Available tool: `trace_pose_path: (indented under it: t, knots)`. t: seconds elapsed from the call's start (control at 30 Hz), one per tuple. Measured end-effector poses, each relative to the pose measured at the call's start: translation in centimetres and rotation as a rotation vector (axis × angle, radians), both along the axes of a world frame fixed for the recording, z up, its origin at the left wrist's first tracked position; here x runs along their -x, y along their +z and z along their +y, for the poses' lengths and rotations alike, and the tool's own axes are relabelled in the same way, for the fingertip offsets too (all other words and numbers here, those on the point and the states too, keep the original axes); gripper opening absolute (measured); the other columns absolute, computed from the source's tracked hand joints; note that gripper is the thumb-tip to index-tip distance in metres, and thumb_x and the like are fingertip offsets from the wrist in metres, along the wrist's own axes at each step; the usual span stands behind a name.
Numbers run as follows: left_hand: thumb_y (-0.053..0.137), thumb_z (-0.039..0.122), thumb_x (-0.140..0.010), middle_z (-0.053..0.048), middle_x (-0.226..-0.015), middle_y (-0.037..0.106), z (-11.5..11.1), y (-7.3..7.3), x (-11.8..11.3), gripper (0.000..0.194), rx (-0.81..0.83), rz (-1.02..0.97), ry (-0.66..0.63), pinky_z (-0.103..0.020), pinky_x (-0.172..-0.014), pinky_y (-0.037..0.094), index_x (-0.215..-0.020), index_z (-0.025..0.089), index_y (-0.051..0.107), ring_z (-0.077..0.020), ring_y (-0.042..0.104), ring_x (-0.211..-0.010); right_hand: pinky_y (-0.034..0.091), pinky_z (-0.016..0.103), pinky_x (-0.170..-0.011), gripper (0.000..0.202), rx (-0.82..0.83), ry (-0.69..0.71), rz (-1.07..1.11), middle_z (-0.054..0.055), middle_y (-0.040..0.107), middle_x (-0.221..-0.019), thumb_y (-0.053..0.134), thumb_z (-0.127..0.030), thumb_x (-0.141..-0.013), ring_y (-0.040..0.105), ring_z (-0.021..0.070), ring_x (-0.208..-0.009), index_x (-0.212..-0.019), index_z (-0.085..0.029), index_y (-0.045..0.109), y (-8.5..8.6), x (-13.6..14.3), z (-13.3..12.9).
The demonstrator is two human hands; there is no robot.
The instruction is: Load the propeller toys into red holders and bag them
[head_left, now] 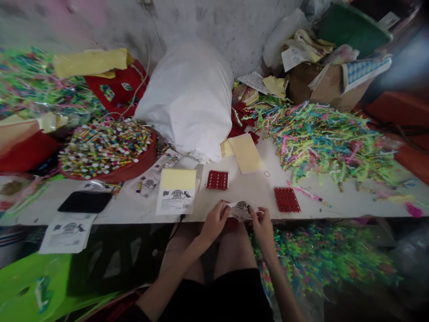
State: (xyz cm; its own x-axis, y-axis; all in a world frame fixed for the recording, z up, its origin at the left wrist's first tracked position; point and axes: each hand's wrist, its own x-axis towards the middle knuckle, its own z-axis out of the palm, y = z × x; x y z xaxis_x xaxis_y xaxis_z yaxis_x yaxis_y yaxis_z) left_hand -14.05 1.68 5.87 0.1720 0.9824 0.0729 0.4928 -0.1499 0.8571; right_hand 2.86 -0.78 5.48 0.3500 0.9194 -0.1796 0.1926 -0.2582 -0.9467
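At the table's front edge, my left hand (215, 220) and my right hand (262, 224) pinch the two ends of a small white printed label (240, 210). The label looks creased and carries black lettering. Under it, partly hidden, lies a red patterned piece (232, 223). Left of my hands is a stack of printed labels (174, 201) with a yellow sheet (178, 178) across its upper part. A red ridged square (217, 180) sits just beyond my left hand. Another red ridged square (287, 199) lies to the right of my right hand.
A red basin (145, 158) of small capped tubes stands left. Behind is a large white sack (197, 103). Colourful ribbon-like strips (328, 138) pile up at right. A black phone (85, 202) rests on papers at the left edge. Yellow cards (246, 153) lie near the middle.
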Motion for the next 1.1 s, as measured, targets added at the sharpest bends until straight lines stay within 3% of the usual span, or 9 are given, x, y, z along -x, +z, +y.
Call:
trace_pose_path:
  t: [0.1,0.17,0.33,0.57,0.7,0.83,0.97,1.1]
  knots:
    - [0.037,0.036,-0.091,-0.005,-0.098,0.062,-0.7,0.6,0.8,0.024,-0.033,0.018,-0.008,-0.030,-0.088,0.043,-0.098,0.020,0.055,-0.0181,0.057,-0.097,0.046,0.027,-0.050,0.047,-0.021,-0.018,0.024,-0.001,0.057,-0.073,0.062,-0.049,-0.071,0.059,0.0157,-0.057,-0.104,-0.021,0.045,0.3,-0.1,-0.4]
    - [0.038,0.039,-0.091,-0.004,-0.088,0.062,-1.4,0.8,1.5,0.026,-0.012,0.051,0.033,-0.030,-0.081,0.045,-0.091,0.020,0.055,-0.0182,0.059,-0.087,0.046,0.026,-0.052,0.047,-0.058,0.008,0.080,-0.002,0.055,-0.073,0.064,-0.045,-0.069,0.057,0.0152,-0.059,-0.106,-0.021,0.046,0.4,0.1,-0.8]
    - [0.037,0.043,-0.090,-0.003,-0.076,0.061,-2.6,0.3,3.7,0.032,0.027,0.133,0.183,-0.029,-0.071,0.045,-0.076,0.020,0.054,-0.0182,0.059,-0.073,0.043,0.024,-0.052,0.042,-0.089,0.121,0.185,-0.003,0.053,-0.069,0.057,-0.040,-0.078,0.051,0.0131,-0.057,-0.112,-0.020,0.044,0.0,1.4,-2.5]
    - [0.039,0.044,-0.088,-0.006,-0.075,0.067,-3.0,-0.1,3.5,0.037,0.124,0.125,0.247,-0.030,-0.067,0.047,-0.074,0.017,0.061,-0.0185,0.060,-0.067,0.046,0.026,-0.055,0.034,-0.085,0.074,0.009,0.000,0.058,-0.076,0.043,-0.043,-0.087,0.055,0.0133,-0.057,-0.114,-0.022,0.045,-0.1,3.2,-3.8]
    - [0.043,0.044,-0.087,-0.008,-0.090,0.071,-2.9,-0.4,3.4,0.036,0.117,0.061,0.240,-0.033,-0.077,0.049,-0.089,0.016,0.066,-0.0215,0.064,-0.079,0.051,0.028,-0.063,0.032,-0.077,0.084,-0.004,0.005,0.062,-0.088,0.048,-0.042,-0.085,0.059,0.0161,-0.069,-0.110,-0.021,0.051,0.1,3.3,-3.7]
    - [0.045,0.043,-0.086,-0.009,-0.108,0.068,-2.4,-0.7,4.1,0.040,0.136,0.014,0.269,-0.035,-0.085,0.049,-0.113,0.017,0.061,-0.0233,0.063,-0.095,0.052,0.031,-0.071,0.039,-0.131,0.134,-0.002,0.008,0.061,-0.101,0.053,-0.037,-0.082,0.059,0.0169,-0.078,-0.117,-0.020,0.051,-0.3,3.1,-3.7]
    - [0.046,0.041,-0.085,-0.007,-0.098,0.071,-1.9,-0.4,4.8,0.033,0.152,0.077,0.275,-0.034,-0.082,0.049,-0.097,0.019,0.067,-0.0231,0.065,-0.089,0.051,0.029,-0.067,0.042,-0.118,0.214,0.088,0.005,0.063,-0.090,0.054,-0.036,-0.080,0.057,0.0158,-0.072,-0.120,-0.022,0.052,-0.5,2.5,-3.7]
    - [0.045,0.044,-0.085,-0.004,-0.098,0.072,-1.0,-0.3,4.8,0.034,0.149,0.102,0.240,-0.030,-0.078,0.049,-0.096,0.021,0.068,-0.0223,0.065,-0.089,0.050,0.028,-0.067,0.038,-0.125,0.231,0.048,0.003,0.063,-0.083,0.056,-0.037,-0.079,0.054,0.0145,-0.066,-0.113,-0.021,0.059,-0.8,1.7,-3.5]
